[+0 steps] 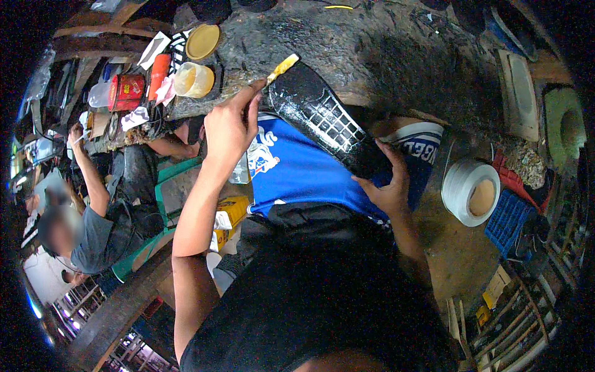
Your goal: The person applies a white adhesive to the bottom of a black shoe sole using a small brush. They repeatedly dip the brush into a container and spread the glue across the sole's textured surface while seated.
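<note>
My left hand [232,121] pinches a small brush [284,67] with a yellowish head, at the upper left end of a black shoe sole [322,118]. The sole has a grid of square hollows in its middle, and a whitish wet smear covers its left part. Fingers of my right hand [390,183] grip the sole's lower right end, thumb on the near edge. The sole is held slanted above my lap, over blue shorts [297,173] with white print. A cloudy plastic tub [194,80] with yellowish contents stands left of my left hand.
A dark worn workbench [248,43] lies ahead, with a round tan lid [202,41] and a red can [127,92] at its left. A white roll of strapping [471,192] and a blue basket [509,223] are at right. Another person [93,229] sits at left.
</note>
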A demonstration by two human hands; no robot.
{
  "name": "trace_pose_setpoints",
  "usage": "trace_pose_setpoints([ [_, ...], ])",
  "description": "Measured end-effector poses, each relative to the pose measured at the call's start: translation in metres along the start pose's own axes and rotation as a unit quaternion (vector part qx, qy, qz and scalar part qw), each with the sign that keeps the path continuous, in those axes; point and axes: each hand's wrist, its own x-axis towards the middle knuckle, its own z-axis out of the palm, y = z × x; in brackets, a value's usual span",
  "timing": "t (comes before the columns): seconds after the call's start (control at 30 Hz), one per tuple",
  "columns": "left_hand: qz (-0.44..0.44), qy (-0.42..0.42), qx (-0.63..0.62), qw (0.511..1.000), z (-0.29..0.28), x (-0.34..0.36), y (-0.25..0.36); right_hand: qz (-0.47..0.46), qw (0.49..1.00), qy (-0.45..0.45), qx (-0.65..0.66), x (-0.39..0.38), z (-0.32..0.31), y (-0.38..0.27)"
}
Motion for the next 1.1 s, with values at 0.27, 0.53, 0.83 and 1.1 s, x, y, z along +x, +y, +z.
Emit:
trace_pose_setpoints([
  [0.27, 0.014, -0.11, -0.106, 0.988, 0.002, -0.025, 0.02, 0.002, 1.0, 0.0, -0.001, -0.003, 0.003, 0.004],
  [0.53, -0.047, -0.051, -0.122, 0.99, 0.012, -0.008, 0.002, -0.027, 1.0, 0.009, -0.002, -0.004, 0.004, 0.005],
  [0.83, 0.058, -0.035, -0.11, 0.992, 0.003, 0.016, -0.032, -0.042, 0.999, 0.014, 0.023, -0.003, 0.005, 0.008],
  [1.1, 0.089, -0.131, -0.084, 0.984, -0.009, -0.014, -0.062, -0.033, 0.999, 0.006, 0.038, -0.003, 0.005, 0.01],
])
